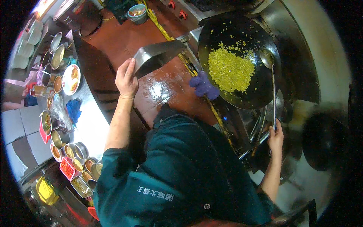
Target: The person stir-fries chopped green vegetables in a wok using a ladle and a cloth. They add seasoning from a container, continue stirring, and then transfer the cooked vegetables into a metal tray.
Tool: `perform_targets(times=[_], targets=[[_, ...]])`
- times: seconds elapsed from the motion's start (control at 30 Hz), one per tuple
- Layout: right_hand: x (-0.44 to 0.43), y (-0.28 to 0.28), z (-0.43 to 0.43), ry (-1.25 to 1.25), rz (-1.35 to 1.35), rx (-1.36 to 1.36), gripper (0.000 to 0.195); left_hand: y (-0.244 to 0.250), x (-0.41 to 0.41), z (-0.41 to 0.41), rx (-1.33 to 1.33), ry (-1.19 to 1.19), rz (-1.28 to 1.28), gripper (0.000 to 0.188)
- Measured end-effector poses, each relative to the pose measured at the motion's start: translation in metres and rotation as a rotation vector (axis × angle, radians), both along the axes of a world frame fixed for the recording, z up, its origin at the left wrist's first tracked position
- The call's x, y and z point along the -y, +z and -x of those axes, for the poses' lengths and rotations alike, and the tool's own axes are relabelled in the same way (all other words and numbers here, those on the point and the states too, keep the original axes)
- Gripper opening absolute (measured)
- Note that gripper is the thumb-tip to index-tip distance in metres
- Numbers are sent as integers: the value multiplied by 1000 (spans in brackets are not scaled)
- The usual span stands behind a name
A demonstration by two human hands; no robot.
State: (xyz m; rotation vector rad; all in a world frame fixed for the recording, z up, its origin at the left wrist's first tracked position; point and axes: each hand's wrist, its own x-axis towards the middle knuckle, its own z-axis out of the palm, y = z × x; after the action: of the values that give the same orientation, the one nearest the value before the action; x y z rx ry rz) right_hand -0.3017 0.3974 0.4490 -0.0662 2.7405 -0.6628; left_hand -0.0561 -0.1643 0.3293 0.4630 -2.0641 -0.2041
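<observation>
My left hand (127, 81) grips the near end of a rectangular stainless-steel pan (161, 51), held tilted above the floor. Its inside is mostly hidden. The pan's far end reaches towards the stove edge. My right hand (276, 139) is closed around the long handle of a metal ladle (267, 58), whose bowl rests against the right inner side of a black wok (263, 88). A heap of chopped yellow-green vegetable (231, 71) lies in the wok, with loose bits scattered up its far wall. A bunched purple cloth (204, 85) sits at the wok's left rim.
Left of me, a steel counter (92, 122) bears several bowls, a white plate (71, 79) and a blue cloth (73, 110). The tiled floor (158, 90) shines as if wet. Metal utensils (259, 127) lie below the wok. A lidded tub (137, 13) stands farther off.
</observation>
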Motion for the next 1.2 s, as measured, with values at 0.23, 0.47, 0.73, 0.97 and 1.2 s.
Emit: perform_targets(times=[0.23,0.47,0.73,0.97,1.2], targets=[[59,-26,-35,-65,240,586,24,4,-5,-9,64,-83,49,56],[76,-27,-42,-375,1068,1372,24,1,-22,-1,124,-44,-43,54],[64,-20,-50,-342,1223,1387,23,-59,-29,1,-240,102,-1249,51],[63,1,-56,-324,1377,1428,28,-53,-43,19,-458,23,-1780,17],[87,32,-63,-175,1221,1333,29,-64,-51,26,-620,-58,-1906,19]])
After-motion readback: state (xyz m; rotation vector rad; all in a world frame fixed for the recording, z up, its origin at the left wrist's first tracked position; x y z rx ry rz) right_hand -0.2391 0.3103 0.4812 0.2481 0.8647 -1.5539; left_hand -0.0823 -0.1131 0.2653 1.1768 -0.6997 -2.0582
